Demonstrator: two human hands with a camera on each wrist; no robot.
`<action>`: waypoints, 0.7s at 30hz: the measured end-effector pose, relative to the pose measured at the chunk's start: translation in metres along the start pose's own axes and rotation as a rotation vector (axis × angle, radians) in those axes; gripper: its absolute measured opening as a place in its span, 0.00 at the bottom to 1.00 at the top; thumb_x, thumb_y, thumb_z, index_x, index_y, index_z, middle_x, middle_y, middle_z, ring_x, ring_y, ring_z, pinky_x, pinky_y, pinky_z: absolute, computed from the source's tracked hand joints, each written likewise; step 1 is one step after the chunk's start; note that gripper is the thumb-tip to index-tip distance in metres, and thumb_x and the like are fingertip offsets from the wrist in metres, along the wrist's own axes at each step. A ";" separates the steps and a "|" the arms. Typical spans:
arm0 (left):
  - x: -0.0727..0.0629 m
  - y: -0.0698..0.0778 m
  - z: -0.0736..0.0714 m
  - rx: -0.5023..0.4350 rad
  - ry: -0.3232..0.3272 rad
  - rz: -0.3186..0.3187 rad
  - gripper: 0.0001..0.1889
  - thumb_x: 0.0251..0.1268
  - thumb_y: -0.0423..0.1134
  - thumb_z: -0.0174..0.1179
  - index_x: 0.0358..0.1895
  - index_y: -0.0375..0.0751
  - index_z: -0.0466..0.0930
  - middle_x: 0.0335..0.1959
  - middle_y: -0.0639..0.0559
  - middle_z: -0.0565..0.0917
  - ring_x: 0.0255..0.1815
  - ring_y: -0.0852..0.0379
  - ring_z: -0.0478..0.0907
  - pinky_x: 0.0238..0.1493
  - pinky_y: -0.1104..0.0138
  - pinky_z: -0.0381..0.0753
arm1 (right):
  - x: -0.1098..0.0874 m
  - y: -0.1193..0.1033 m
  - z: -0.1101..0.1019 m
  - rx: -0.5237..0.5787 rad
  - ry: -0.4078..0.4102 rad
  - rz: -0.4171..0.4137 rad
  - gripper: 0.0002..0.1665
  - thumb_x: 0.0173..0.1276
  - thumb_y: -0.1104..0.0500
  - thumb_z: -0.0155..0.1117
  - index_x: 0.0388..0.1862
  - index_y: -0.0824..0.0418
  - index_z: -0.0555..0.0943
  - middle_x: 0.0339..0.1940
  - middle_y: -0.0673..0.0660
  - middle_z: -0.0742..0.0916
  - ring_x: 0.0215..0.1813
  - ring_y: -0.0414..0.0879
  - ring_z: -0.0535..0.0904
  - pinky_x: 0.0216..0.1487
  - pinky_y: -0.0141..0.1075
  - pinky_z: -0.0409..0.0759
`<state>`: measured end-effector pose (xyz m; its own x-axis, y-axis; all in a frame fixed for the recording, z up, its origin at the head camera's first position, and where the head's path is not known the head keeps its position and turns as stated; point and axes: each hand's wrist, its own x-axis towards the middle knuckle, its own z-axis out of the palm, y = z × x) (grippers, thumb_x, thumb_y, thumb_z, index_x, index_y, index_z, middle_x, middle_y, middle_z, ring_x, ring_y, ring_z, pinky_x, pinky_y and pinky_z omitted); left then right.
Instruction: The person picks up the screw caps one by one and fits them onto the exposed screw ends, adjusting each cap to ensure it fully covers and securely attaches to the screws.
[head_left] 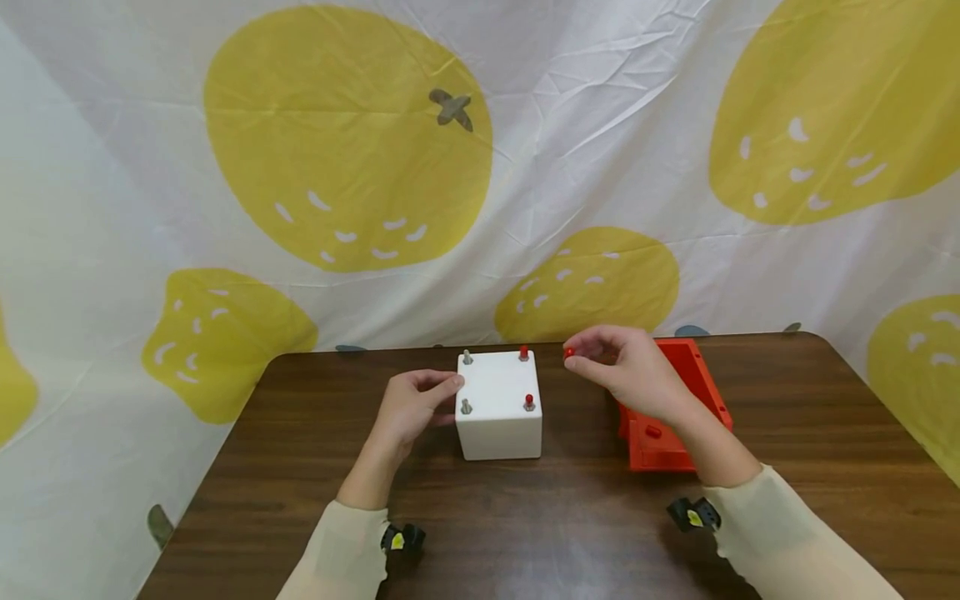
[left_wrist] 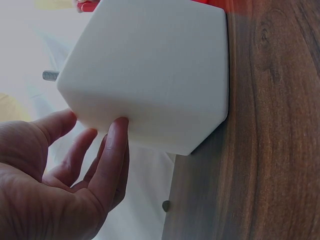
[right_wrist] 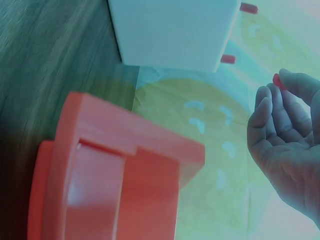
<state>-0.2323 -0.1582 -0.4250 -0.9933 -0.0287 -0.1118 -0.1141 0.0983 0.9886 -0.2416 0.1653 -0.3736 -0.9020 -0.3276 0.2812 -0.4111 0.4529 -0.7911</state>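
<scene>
"Pinched in the right hand (head_left: 637, 375), is it, that small red cap (head_left: 569, 353)?"

"Yes, between thumb and fingertips, held up to the right of the white block (head_left: 498, 438) and apart from it."

"And on the block itself?"

"Four posts stand up from its top, near the corners. The two bare posts (head_left: 467, 407) on the left are grey metal; the two on the right wear red covers (head_left: 529, 402)."

"What about the left hand (head_left: 411, 404)?"

"Touching the block's left side with thumb and fingertips, the fingers relaxed rather than wrapped round it."

"Any other red bits about?"

"Another red piece (head_left: 653, 432) lies in the near part of the red tray (head_left: 660, 461), to the right of the block and partly hidden by the right hand and forearm."

"And around that?"

"Block and tray both stand on a dark wooden table (head_left: 540, 533). Behind it hangs a white cloth (head_left: 592, 142) printed with big yellow fruit."
</scene>
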 end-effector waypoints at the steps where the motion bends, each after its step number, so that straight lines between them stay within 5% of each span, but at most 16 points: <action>1: 0.000 0.000 0.000 0.003 0.000 0.001 0.16 0.71 0.41 0.73 0.53 0.33 0.89 0.54 0.41 0.86 0.45 0.49 0.86 0.48 0.49 0.92 | 0.001 -0.001 0.001 0.002 -0.003 -0.005 0.12 0.73 0.55 0.76 0.51 0.58 0.89 0.40 0.52 0.90 0.43 0.50 0.83 0.41 0.35 0.86; 21: 0.000 0.000 0.000 0.007 -0.004 0.005 0.16 0.72 0.41 0.73 0.53 0.33 0.89 0.55 0.40 0.86 0.46 0.47 0.86 0.48 0.49 0.92 | 0.012 -0.023 0.032 0.032 -0.058 -0.051 0.11 0.70 0.56 0.78 0.50 0.55 0.90 0.39 0.49 0.90 0.40 0.49 0.84 0.39 0.38 0.87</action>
<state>-0.2322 -0.1585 -0.4253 -0.9940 -0.0245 -0.1070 -0.1090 0.1058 0.9884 -0.2386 0.1248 -0.3698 -0.8707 -0.3969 0.2903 -0.4508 0.4085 -0.7937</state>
